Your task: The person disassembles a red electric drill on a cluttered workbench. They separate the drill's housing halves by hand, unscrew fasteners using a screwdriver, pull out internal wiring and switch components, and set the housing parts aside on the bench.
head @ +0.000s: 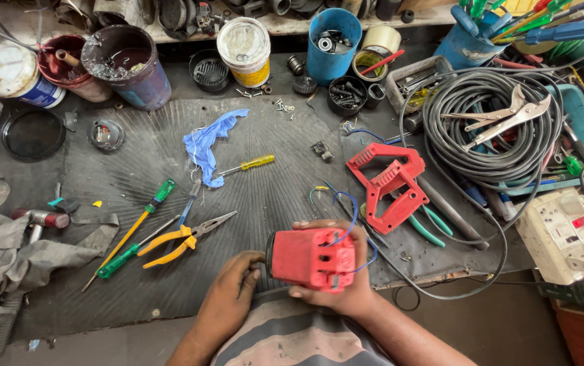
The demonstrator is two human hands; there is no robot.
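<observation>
At the counter's near edge, my right hand [336, 288] wraps around a red motor housing [312, 259], fingers curled over its top and blue wires trailing from it. My left hand [232, 288] presses fingertips against the housing's dark open end. Just beyond lie yellow-handled pliers [182, 240] and a red handle shell [390, 184]. Farther off rests a blue cloth [207, 144], and a coiled black cable [488, 125] toward the far right corner.

Your hands sit near, motor housing [312, 259] between them; pliers [185, 238] lie left of it, handle casing [390, 184] far-right, cloth [209, 144] beyond the pliers, cable coil [488, 129] far right, tubs along the far edge
</observation>
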